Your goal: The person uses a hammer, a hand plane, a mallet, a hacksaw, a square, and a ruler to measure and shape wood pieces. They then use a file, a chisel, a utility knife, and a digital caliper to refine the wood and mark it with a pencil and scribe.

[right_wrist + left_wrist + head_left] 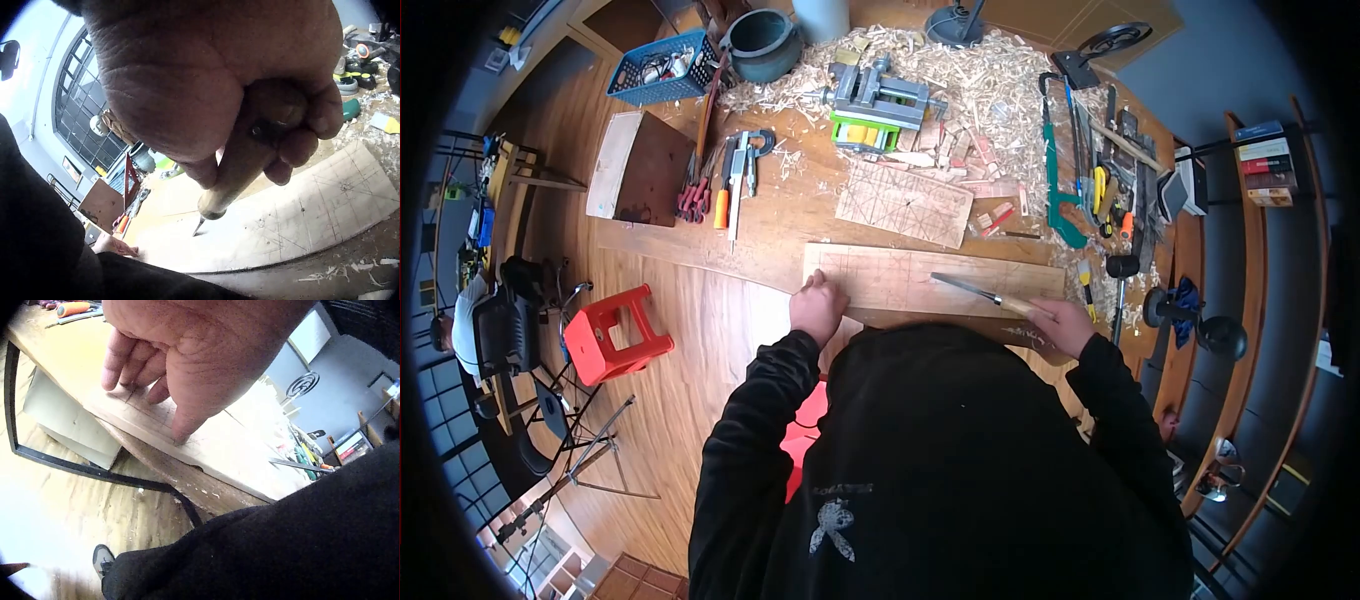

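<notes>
Resting on the left end of the marked board (880, 275) on the worktop (775, 225), the left hand (818, 307) has loosely bent fingers (113, 369); the right hand (1064, 325) curls its fingers round a chisel handle (1016, 305), blade (965, 286) over the board.

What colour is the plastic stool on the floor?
The four-legged plastic stool is bright red; it shows best in the head view.

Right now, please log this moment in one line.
left hand: fingertips on marked board; right hand: grips wooden-handled tool; blade: over board
</notes>
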Tool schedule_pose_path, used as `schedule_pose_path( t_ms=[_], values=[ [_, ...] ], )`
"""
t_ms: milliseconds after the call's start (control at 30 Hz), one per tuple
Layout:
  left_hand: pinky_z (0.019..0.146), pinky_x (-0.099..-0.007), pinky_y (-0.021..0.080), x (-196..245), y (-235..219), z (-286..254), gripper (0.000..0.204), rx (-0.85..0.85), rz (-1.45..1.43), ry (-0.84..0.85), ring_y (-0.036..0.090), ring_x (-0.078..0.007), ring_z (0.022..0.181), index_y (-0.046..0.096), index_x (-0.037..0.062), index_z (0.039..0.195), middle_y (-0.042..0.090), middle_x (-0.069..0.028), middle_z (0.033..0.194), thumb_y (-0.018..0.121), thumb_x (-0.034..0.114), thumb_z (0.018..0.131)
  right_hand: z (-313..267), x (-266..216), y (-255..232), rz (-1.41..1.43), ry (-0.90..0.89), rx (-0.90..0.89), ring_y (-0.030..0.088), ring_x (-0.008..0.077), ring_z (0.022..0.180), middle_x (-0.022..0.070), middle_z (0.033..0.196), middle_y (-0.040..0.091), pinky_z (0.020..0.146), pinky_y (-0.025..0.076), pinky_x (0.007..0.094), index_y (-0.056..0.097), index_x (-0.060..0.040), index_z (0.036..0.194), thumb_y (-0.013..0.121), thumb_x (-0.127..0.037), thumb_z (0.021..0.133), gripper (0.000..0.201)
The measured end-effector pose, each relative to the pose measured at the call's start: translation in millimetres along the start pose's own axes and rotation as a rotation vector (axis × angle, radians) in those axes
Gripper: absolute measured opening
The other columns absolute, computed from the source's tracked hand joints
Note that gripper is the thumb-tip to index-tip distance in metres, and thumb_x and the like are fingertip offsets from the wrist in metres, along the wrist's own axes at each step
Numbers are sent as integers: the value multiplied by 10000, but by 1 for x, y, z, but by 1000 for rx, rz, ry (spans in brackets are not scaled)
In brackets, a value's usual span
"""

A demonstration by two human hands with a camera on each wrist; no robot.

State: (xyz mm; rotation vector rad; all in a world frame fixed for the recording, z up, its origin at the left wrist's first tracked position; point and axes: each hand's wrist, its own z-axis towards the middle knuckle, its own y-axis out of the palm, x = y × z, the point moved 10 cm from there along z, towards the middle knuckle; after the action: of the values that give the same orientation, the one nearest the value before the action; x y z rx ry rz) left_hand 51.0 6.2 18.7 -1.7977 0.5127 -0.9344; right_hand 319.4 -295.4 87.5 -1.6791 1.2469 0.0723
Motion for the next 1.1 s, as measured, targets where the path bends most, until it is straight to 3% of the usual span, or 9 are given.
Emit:
schedule_pose_path(
  t_ms=[133, 200, 333, 400, 767, 900, 1100],
  values=[
    [690, -446, 538, 1, 0, 1, 258, -10, 0, -7, 655, -339, 786, 633, 24, 739, 613, -174, 916, 721, 267, 758, 9, -14, 8, -63, -24, 12, 654, 362, 923, 196, 971, 685, 804, 518, 412, 680, -74, 1136, 606, -364, 916, 371],
    [774, -423, 545, -4, 7, 1, 256, -99, 21, -57, 643, -314, 931, 682, 20, 799, 606, -169, 1026, 702, 275, 777, 14, -25, 15, -87, -45, 22, 652, 364, 927, 196, 974, 684, 807, 518, 417, 683, -80, 1133, 603, -372, 916, 372],
    [775, -423, 545, -9, 9, 1, 242, -118, 8, -44, 643, -310, 947, 686, 31, 796, 610, -180, 1051, 694, 272, 777, 23, -54, 29, -62, -63, -2, 646, 370, 931, 197, 982, 681, 813, 517, 423, 685, -83, 1122, 597, -372, 918, 364],
    [709, -445, 542, -2, -1, 0, 280, -41, -27, 58, 661, -344, 800, 649, 13, 772, 632, -205, 954, 688, 290, 786, 29, -60, 39, -43, -82, -11, 643, 373, 932, 196, 985, 681, 816, 516, 424, 686, -82, 1116, 596, -371, 919, 362],
    [680, -439, 550, -1, -6, 3, 316, -85, 20, 133, 669, -358, 760, 646, 3, 762, 632, -230, 941, 658, 314, 818, 41, -95, 64, -72, -147, -39, 643, 365, 939, 190, 989, 684, 827, 507, 427, 692, -88, 1106, 602, -376, 912, 359],
    [687, -443, 549, -4, -1, 5, 332, -129, 54, 152, 671, -366, 753, 645, -1, 752, 630, -222, 929, 655, 323, 826, 41, -92, 63, -50, -151, -38, 643, 363, 943, 185, 987, 686, 829, 506, 422, 695, -90, 1098, 615, -378, 904, 356],
    [707, -452, 545, 0, -5, 6, 362, -188, 71, 193, 672, -370, 755, 652, -6, 778, 629, -218, 951, 671, 352, 823, 28, -20, 38, 158, 91, -61, 669, 307, 794, 160, 849, 689, 728, 511, 369, 703, -55, 1018, 629, -345, 901, 322]
  ],
)
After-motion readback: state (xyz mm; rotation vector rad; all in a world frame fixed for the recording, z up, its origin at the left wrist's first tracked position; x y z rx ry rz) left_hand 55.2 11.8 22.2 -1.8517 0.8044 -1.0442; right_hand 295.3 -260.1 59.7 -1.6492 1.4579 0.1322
